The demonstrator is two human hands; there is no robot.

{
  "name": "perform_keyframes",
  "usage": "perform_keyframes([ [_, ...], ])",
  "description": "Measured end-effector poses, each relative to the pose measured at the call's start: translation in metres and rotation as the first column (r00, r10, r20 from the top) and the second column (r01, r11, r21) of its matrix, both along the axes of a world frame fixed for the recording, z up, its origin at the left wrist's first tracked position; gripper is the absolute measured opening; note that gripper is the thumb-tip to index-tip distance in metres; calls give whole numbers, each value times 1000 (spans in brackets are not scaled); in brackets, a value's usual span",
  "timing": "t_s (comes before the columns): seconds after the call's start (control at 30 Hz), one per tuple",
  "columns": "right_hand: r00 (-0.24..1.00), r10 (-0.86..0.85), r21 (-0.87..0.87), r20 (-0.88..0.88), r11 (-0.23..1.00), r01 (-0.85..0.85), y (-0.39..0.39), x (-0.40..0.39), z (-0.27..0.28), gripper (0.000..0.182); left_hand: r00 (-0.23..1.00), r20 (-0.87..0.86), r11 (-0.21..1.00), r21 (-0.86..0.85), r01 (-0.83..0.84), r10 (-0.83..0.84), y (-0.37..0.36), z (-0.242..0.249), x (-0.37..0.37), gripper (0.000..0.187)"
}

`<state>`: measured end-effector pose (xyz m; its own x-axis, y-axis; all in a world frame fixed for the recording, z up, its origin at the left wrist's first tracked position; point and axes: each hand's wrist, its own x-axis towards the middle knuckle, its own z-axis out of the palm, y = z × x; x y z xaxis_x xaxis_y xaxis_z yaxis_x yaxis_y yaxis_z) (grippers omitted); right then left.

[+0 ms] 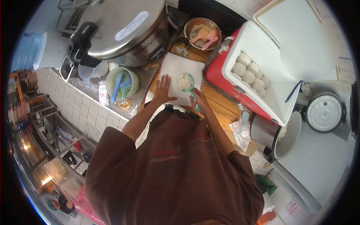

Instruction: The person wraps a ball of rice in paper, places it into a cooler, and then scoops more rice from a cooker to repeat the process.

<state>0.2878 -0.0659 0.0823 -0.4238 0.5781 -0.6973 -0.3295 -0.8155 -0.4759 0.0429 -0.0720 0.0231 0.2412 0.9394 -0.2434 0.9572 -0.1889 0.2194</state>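
Observation:
My left hand (162, 90) lies with fingers spread on a sheet of white paper (177, 64), at its left side. The fingers of my right hand (200, 100) are wrapped round the handle of a teal-green round scoop (193, 93). Its bowl is over the middle of the paper and holds a mound of white, rice-like food (184, 81). Under the paper is a wooden board (218, 98).
An open red cooler (225, 71) with several pale round balls (248, 77) stands at right. Left are a large pressure cooker (108, 30) and a tub (131, 88) with blue and green utensils. A metal bowl (186, 30) and a small cup (181, 45) stand behind.

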Motion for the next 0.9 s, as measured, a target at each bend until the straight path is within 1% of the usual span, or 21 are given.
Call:
perform_keyframes([
  [0.03, 977, 23, 81, 213, 996, -41, 7, -7, -11, 33, 1000, -29, 999, -44, -6, 5, -2, 1, 2, 134],
  [0.07, 976, 42, 82, 215, 995, -61, 13, -12, -21, 33, 999, -52, 998, -56, -6, 3, -3, 3, 3, 137],
  [0.1, 766, 18, 387, 642, 856, -344, 19, -20, -24, 41, 998, -52, 998, -55, -22, 19, -4, 5, 4, 137],
  [0.13, 427, -208, 463, 880, 577, -673, 22, -26, -27, 49, 999, -31, 997, -63, -40, 38, -5, 7, 5, 137],
  [0.17, 428, -205, 463, 880, 572, -678, 23, -34, -31, 49, 999, -8, 996, -71, -53, 52, -5, 8, 2, 138],
  [0.2, 236, -245, 326, 940, 454, -829, 20, -40, -32, 57, 991, 80, 995, -22, -102, 103, -8, -10, -1, 140],
  [0.23, 40, -311, 149, 950, 335, -931, 15, -45, -34, 65, 990, 86, 994, -26, -109, 110, -9, -12, -2, 140],
  [0.27, -11, -308, 85, 951, 296, -952, 9, -51, -36, 71, 988, 112, 994, -25, -106, 108, -8, -13, -4, 141],
  [0.3, -13, -306, 80, 952, 289, -954, 4, -49, -45, 71, 985, 135, 994, -25, -103, 105, -9, -14, -5, 142],
  [0.37, 115, -331, 208, 937, 261, -943, -6, -46, -65, 72, 987, 106, 992, -58, -112, 118, -9, -8, -5, 141],
  [0.4, 119, -326, 208, 938, 256, -944, 1, -43, -66, 72, 989, 73, 989, -82, -121, 127, -9, -5, -4, 141],
  [0.47, 43, -182, 87, 982, 240, -967, 5, -36, -62, 75, 991, 39, 986, -109, -124, 129, -20, -5, 2, 140],
  [0.5, 47, -195, 93, 980, 235, -968, 9, -41, -65, 75, 989, 8, 985, -101, -143, 145, -10, -6, 3, 140],
  [0.57, 152, -378, 268, 913, 279, -922, -10, -47, -77, 70, 988, 27, 984, -95, -149, 152, -8, -7, 2, 140],
  [0.6, 155, -374, 271, 914, 280, -921, -8, -45, -69, 70, 988, 45, 985, -94, -146, 151, -11, -6, 1, 140],
  [0.67, 131, -188, 179, 973, 270, -946, 7, -38, -42, 63, 991, 27, 987, -90, -130, 133, -16, -8, 0, 140],
  [0.7, 133, -201, 186, 971, 274, -944, 8, -31, -42, 63, 992, 17, 988, -82, -127, 129, -11, -8, 2, 140],
  [0.77, 249, -384, 394, 889, 365, -843, -13, -12, -44, 58, 989, 35, 987, -78, -140, 143, -7, -10, 3, 141],
  [0.8, 245, -381, 394, 891, 386, -834, -25, 0, -35, 58, 987, 53, 985, -86, -147, 152, -11, -11, 2, 142],
  [0.87, 395, -295, 481, 870, 686, -546, -47, 26, 20, 57, 996, 17, 991, -96, -90, 92, -12, -6, -1, 142],
  [0.9, 338, -461, 569, 821, 615, -545, -61, 43, 36, 55, 998, -12, 994, -88, -57, 56, -7, -1, 0, 143],
])
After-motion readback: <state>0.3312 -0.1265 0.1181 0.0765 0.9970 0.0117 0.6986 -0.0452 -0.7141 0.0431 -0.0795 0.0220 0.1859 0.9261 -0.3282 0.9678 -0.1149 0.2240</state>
